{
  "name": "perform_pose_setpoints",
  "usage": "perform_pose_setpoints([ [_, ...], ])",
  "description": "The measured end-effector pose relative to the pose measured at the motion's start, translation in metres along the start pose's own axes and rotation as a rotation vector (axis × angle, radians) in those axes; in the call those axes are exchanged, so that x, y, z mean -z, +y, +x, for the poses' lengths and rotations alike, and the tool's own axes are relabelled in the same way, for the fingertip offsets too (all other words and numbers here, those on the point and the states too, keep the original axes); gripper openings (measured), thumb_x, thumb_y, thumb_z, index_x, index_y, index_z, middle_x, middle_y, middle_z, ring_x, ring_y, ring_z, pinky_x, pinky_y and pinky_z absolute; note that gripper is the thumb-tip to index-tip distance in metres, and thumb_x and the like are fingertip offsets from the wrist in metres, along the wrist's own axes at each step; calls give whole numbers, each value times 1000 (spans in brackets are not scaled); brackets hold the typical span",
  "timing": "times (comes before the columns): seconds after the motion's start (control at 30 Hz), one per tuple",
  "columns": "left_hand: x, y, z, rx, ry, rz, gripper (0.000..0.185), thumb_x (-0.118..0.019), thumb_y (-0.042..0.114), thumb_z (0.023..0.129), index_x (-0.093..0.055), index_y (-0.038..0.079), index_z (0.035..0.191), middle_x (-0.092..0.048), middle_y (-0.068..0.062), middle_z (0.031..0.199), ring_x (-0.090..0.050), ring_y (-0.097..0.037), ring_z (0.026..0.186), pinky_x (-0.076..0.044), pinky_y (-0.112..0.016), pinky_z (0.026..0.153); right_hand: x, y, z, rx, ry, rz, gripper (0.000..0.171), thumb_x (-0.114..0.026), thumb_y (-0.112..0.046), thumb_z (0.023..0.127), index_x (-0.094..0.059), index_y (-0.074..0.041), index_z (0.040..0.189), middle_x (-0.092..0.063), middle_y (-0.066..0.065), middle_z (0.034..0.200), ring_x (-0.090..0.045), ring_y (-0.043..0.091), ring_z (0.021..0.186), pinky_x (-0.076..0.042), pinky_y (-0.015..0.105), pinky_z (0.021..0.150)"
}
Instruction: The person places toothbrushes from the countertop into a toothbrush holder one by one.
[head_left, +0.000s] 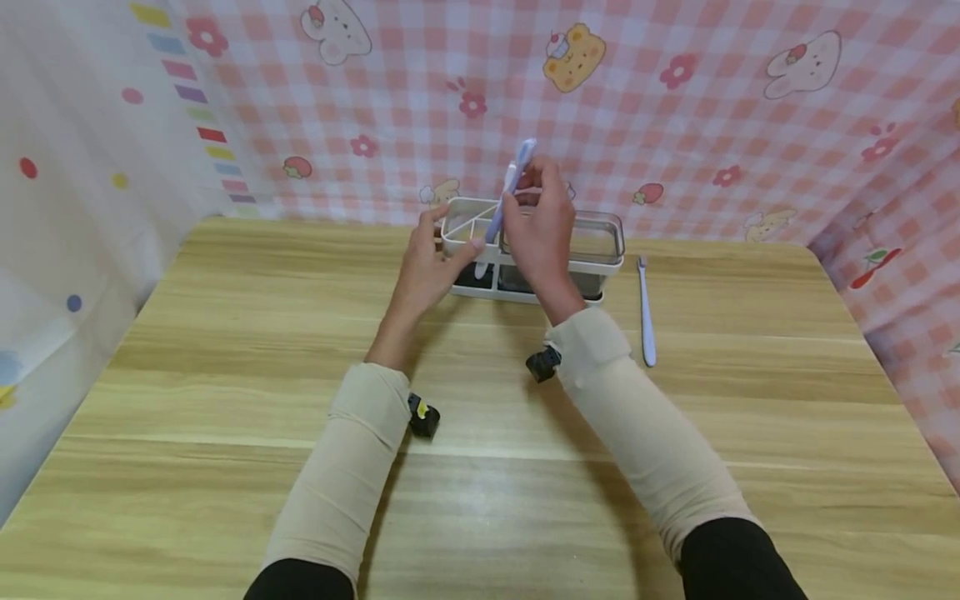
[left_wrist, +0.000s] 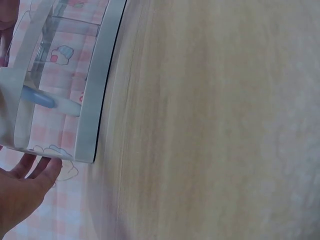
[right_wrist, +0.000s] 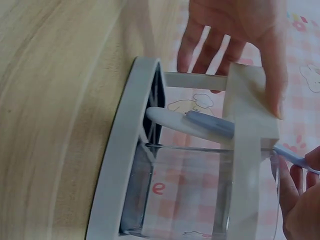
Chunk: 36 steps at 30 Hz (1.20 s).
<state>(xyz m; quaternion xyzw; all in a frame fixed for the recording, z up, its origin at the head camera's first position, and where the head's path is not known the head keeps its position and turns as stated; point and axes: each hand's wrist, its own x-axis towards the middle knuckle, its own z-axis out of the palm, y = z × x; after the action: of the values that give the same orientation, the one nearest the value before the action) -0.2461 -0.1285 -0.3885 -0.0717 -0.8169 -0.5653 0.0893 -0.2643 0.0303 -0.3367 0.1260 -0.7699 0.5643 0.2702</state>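
Clear organizer box (head_left: 596, 242) with white rim and dividers, standing at the far middle of the wooden table (head_left: 225, 350), close before the pink checked curtain (head_left: 675, 108).

Right hand (head_left: 542, 229) raised above the box's left half, fingertips pinching the upper end of a blue-and-white toothbrush (head_left: 501, 208); toothbrush tilted, its lower end dipping into a left compartment of the box, its handle crossing a white divider in the right wrist view (right_wrist: 210, 126).

Left hand (head_left: 427, 267) against the box's left end, thumb laid along the rim, remaining fingers straight and slightly spread beside the end wall (left_wrist: 30, 175); no curl around the box visible.

Second toothbrush (head_left: 645, 312), pale blue, flat on the table just right of the box, lengthwise toward the near edge, untouched.

Beige sleeves (head_left: 637, 417) on both forearms nearer than the box, each with a small black wrist camera (head_left: 543, 364) on its underside.
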Motion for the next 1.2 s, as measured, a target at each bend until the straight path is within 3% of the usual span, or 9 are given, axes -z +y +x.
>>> perform_pose_setpoints([
  [0.33, 0, -1, 1, 5, 11, 1, 73, -72, 35, 94, -38, 8, 152, -50, -22, 127, -55, -34, 114, -47, -44, 96, -4, 6, -5, 17, -11, -2, 25, -66, 7, 89, -58, 7, 112, -66, 18, 101, -70, 26, 89, -57, 27, 77],
  [0.53, 0, -1, 1, 5, 5, 5, 73, -71, 35, 93, -37, 7, 152, -50, -22, 126, -54, -34, 114, -47, -44, 97, -2, 7, -8, 2, -52, -73, 25, -69, 7, 87, -58, 6, 109, -66, 17, 100, -69, 24, 92, -56, 27, 79],
  [0.77, 0, 1, 1, 5, -7, 1, 74, -71, 35, 94, -36, 7, 152, -49, -22, 126, -53, -34, 115, -47, -44, 97, 2, 3, -10, -47, -138, -131, 29, -71, 4, 88, -58, 3, 115, -66, 15, 106, -66, 21, 96, -55, 22, 83],
  [1.03, 0, 0, 2, -2, -9, -7, 73, -71, 34, 94, -36, 6, 152, -50, -22, 125, -53, -34, 114, -47, -44, 96, 9, 0, -13, -69, -180, -110, 30, -68, 0, 91, -57, 3, 120, -64, 15, 109, -65, 21, 102, -55, 23, 86],
  [1.2, 1, -1, 1, 14, -13, -5, 74, -71, 37, 94, -36, 8, 153, -49, -21, 126, -53, -33, 115, -48, -44, 95, 14, 2, -16, -8, -258, -281, 25, -64, -11, 98, -62, 1, 120, -63, 13, 117, -61, 23, 110, -51, 30, 96],
])
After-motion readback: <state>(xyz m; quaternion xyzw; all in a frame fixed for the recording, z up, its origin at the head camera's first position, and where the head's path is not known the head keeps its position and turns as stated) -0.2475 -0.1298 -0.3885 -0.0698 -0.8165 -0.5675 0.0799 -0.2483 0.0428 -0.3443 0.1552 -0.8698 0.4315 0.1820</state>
